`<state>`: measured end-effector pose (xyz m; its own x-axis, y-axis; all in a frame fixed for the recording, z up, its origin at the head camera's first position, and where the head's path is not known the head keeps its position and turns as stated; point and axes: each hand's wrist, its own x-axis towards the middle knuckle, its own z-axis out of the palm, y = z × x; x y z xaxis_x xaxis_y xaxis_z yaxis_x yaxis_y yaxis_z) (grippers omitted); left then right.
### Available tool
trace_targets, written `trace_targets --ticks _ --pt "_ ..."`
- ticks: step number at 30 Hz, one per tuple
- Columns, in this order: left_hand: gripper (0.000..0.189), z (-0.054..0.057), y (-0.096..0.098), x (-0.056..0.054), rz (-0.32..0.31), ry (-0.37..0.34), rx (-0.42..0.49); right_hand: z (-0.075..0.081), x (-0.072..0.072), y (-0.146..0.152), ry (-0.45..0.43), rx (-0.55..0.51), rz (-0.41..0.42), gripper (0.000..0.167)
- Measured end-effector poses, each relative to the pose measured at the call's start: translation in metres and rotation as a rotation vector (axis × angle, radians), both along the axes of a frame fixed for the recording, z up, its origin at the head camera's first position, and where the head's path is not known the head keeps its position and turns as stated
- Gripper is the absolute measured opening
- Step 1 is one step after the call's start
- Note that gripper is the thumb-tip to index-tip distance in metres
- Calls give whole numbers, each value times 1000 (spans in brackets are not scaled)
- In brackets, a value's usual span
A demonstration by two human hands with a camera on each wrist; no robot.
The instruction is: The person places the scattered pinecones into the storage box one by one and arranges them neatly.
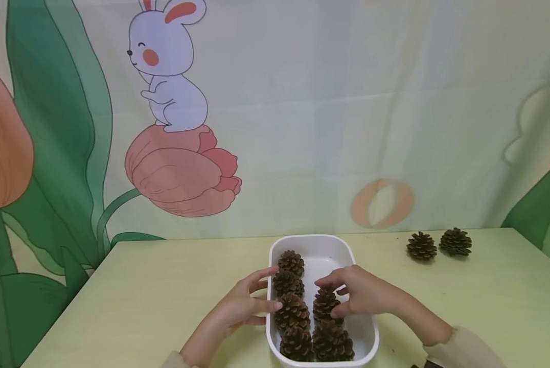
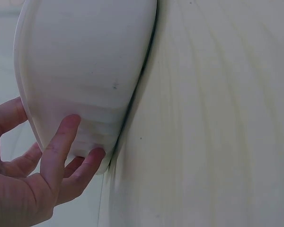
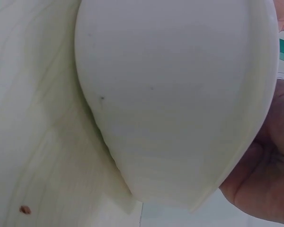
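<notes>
A white plastic tub [image 1: 366, 327] with rounded corners stands on the table, holding several brown pine cones. A column of pine cones [image 1: 292, 312] lines its left side. My left hand [image 1: 244, 304] holds the tub's left rim; in the left wrist view its fingertips [image 2: 70, 122] press the outer wall. Inside the tub, my right hand [image 1: 364, 294] pinches a pine cone [image 1: 325, 305] between thumb and fingers. Just in front of that one sits another pine cone [image 1: 332, 341]. In the right wrist view the tub's wall hides the right fingers and the cone.
Two more pine cones, one on the left [image 1: 421, 247] and one on the right [image 1: 456, 242], lie on the pale yellow table [image 1: 164, 291] at the back right. Behind the table hangs a printed cloth [image 1: 293, 128] with a rabbit and tulips. A small brown crumb [image 3: 24, 209] lies beside the tub.
</notes>
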<state>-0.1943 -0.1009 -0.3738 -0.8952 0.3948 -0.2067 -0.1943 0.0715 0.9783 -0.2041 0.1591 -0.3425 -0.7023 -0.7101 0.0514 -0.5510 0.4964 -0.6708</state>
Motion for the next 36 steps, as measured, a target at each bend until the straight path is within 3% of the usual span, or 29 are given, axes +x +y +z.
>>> trace_targets --ticks 13,36 --pt "74 0 -1 0 -2 10 -5 2 2 17 64 -127 -68 48" --pt "73 1 -1 1 5 -4 5 3 -5 79 206 -226 -359 52"
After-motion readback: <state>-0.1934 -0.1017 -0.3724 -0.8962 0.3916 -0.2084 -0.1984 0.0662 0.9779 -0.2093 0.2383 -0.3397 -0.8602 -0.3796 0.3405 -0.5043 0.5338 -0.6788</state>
